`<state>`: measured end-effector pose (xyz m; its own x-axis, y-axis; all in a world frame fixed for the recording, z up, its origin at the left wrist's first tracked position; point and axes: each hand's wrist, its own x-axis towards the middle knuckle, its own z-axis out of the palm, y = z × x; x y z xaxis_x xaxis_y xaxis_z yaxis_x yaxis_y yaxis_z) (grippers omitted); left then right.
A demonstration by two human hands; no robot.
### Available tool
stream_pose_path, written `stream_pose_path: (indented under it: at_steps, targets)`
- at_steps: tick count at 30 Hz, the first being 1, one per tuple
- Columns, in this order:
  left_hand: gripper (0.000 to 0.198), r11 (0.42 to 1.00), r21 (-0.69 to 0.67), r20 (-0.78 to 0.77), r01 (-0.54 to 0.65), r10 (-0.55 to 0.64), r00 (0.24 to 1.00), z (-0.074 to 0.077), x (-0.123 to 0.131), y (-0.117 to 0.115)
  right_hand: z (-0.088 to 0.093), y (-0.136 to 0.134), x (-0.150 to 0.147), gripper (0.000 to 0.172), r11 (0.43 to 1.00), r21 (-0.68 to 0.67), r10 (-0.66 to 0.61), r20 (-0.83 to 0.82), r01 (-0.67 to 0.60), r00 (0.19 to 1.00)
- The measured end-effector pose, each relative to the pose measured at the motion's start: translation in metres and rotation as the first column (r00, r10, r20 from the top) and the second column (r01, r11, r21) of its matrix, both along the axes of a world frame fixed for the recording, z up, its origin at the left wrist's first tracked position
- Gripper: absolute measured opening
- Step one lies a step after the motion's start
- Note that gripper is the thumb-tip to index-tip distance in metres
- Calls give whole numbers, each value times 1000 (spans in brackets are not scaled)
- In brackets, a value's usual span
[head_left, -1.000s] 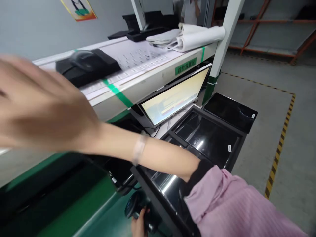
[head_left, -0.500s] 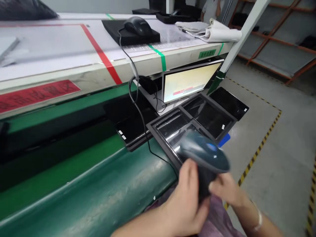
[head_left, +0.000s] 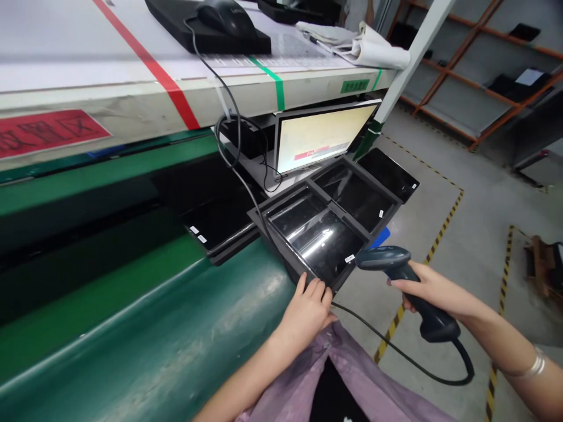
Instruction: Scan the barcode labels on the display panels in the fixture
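Note:
My right hand (head_left: 420, 287) is wrapped round the handle of a dark blue-grey barcode scanner (head_left: 382, 258). The scanner's head points left, towards the near black screen panel (head_left: 323, 243) and a small white label (head_left: 349, 258) on its corner. That panel sits in the near compartment of a black two-part tray (head_left: 288, 258); another dark panel (head_left: 352, 196) fills the far compartment. My left hand (head_left: 310, 302) grips the tray's near edge, fingers over the rim and the thumb mostly hidden. From the scanner's base a cable (head_left: 400, 354) loops down and back beneath the tray.
Behind the tray stands a lit monitor (head_left: 323, 135) under a white shelf (head_left: 145, 99). More black panels lie left (head_left: 215, 217) and right (head_left: 389, 173) of it. Green matting (head_left: 176, 328) covers the left side. A mouse (head_left: 226, 17) rests on the shelf; orange racks (head_left: 466, 47) stand behind.
The scanner was between both hands over the tray; now my right hand alone holds it, further right. My left hand has let go of it and moved to the tray's edge. The view has shifted.

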<state>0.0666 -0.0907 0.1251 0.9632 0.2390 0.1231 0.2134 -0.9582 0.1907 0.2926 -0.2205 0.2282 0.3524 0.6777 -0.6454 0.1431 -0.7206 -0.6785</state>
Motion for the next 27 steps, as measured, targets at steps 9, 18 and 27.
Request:
stream_pose_path:
  at_steps: [9, 18, 27]
  targets:
    - [21, 995, 97, 33, -35, 32, 999, -7, 1, -5, 2, 18, 8, 31, 999, -19, 41, 43, -40, 998]
    - [6, 992, 129, 137, 5, -23, 990, -3, 3, -4, 2, 24, 7, 29, 996, -49, 83, 57, -81, 995]
    - [5, 985, 168, 231, 32, -70, 970, -11, 8, -6, -3, 27, 14, 27, 993, -56, 104, 62, -100, 993]
